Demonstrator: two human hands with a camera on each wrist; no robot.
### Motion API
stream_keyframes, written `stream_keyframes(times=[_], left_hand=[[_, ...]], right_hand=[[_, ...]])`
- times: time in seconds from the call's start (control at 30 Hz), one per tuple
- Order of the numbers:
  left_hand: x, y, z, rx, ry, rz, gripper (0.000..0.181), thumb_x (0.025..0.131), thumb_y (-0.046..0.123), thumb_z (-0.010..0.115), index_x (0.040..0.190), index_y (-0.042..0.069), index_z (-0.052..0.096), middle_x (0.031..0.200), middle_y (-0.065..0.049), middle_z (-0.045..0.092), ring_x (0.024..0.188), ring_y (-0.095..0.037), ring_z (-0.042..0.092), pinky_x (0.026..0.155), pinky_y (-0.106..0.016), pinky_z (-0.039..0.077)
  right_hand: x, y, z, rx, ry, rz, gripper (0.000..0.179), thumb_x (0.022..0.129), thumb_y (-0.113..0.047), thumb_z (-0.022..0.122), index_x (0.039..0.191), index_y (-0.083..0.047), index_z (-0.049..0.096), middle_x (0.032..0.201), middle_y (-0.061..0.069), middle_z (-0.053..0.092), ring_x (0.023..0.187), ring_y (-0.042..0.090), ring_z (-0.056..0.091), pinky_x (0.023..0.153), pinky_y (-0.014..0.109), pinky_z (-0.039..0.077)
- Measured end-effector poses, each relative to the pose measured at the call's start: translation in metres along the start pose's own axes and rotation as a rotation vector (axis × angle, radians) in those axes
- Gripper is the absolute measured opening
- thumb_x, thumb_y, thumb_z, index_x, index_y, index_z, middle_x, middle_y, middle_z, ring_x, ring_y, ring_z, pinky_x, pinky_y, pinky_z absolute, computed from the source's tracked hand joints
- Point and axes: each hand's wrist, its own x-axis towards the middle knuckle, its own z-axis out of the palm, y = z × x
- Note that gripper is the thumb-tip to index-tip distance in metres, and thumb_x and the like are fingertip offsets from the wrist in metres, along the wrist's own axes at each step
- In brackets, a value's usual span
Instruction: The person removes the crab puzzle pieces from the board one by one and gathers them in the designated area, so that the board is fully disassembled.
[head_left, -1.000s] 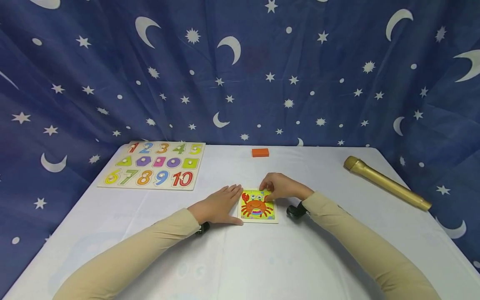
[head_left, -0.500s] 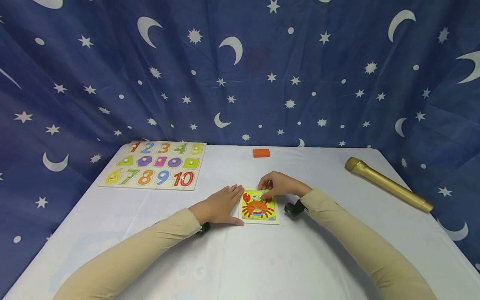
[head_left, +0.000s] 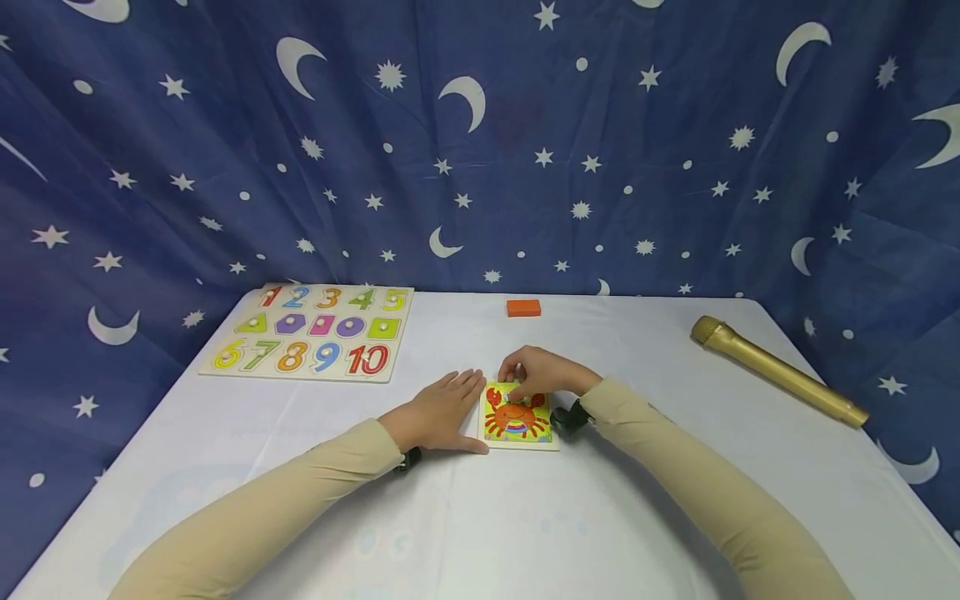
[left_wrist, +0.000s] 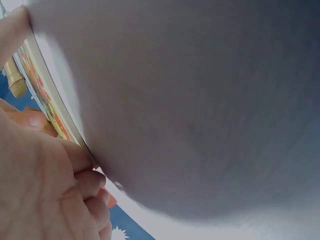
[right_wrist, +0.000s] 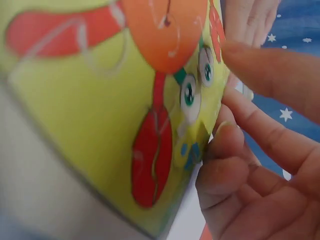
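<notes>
A square crab puzzle [head_left: 516, 423] lies on the white table, its yellow face showing an orange crab with red claws. Along its left side rests my left hand [head_left: 435, 412], fingers extended; in the left wrist view, fingers and thumb of this hand [left_wrist: 35, 180] meet the puzzle's edge [left_wrist: 60, 105]. My right hand [head_left: 546, 372] is at the upper edge, with its thumb over the face near the crab's eyes. Seen from the right wrist, the fingers [right_wrist: 225, 175] curl at that top edge, while the thumb [right_wrist: 270, 75] reaches across the front.
A number-and-shape peg board [head_left: 307, 333] lies at the back left. Behind the crab puzzle is a small orange block [head_left: 523, 308]. At the right lies a gold microphone [head_left: 780, 371]. A blue curtain [head_left: 480, 150] with moons and stars hangs behind the table.
My right hand has shifted left along the puzzle's upper edge, uncovering the crab's right claw and covering its eyes. The left hand stays in place.
</notes>
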Motion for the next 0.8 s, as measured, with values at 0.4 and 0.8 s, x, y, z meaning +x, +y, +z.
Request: stream_keyframes(times=[0.4, 0.8], left_hand=[[0.0, 0.001, 0.004, 0.005, 0.01, 0.01, 0.097, 0.084, 0.071, 0.044, 0.15, 0.006, 0.018, 0.158, -0.008, 0.017, 0.147, -0.022, 0.015, 0.121, -0.037, 0.015], [0.001, 0.0, 0.002, 0.006, -0.002, 0.0, 0.098, 0.084, 0.072, 0.042, 0.151, 0.006, 0.016, 0.159, -0.008, 0.015, 0.147, -0.021, 0.014, 0.121, -0.036, 0.014]], right_hand=[[0.009, -0.002, 0.012, 0.038, 0.066, 0.0, 0.015, 0.075, -0.009, 0.078, 0.084, -0.008, 0.066, 0.076, 0.001, 0.058, 0.064, 0.011, 0.047, 0.057, 0.016, 0.043], [0.007, -0.005, 0.008, 0.07, 0.077, -0.021, 0.023, 0.072, -0.005, 0.079, 0.084, -0.01, 0.061, 0.082, 0.003, 0.055, 0.064, 0.013, 0.048, 0.058, 0.018, 0.045]])
